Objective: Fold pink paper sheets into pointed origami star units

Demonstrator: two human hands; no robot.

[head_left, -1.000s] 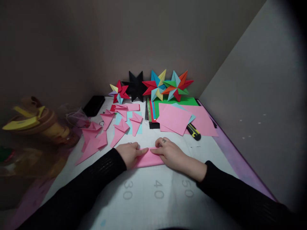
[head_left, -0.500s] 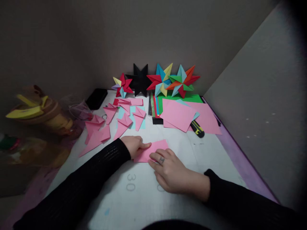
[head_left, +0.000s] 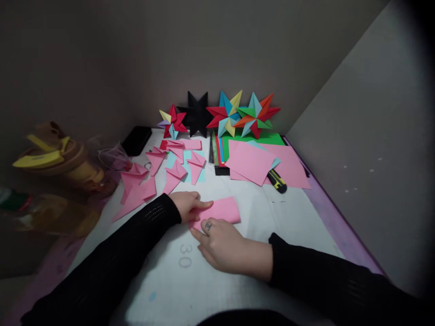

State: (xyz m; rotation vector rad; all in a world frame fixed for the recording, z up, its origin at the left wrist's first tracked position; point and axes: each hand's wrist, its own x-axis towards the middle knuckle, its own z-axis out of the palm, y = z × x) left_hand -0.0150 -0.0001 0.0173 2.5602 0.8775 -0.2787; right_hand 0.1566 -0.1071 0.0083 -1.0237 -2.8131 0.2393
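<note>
A folded sheet of pink paper (head_left: pixel 222 210) lies on the white mat in front of me, its right end slightly raised and curved. My left hand (head_left: pixel 188 206) is closed at its left end, thumb stretched along the upper edge and pressing down. From below, my right hand (head_left: pixel 219 242), with a ring on one finger, presses bent fingers on the lower left edge of the paper. Several folded pink paper pieces (head_left: pixel 175 173) lie beyond my left hand. Part of the paper is hidden beneath my fingers.
Several folded paper stars (head_left: pixel 227 113) lean against the wall. Pink sheets (head_left: pixel 252 163) cover a stack at the back right, beside a yellow and black cutter (head_left: pixel 277 181). A black phone (head_left: pixel 136 140), a bottle (head_left: pixel 50 213) and a brown pot-like container (head_left: pixel 64 158) stand left.
My right hand has slid left along the paper's lower edge toward my left hand. The paper's right end now shows uncovered and curved. My left hand stays nearly in place.
</note>
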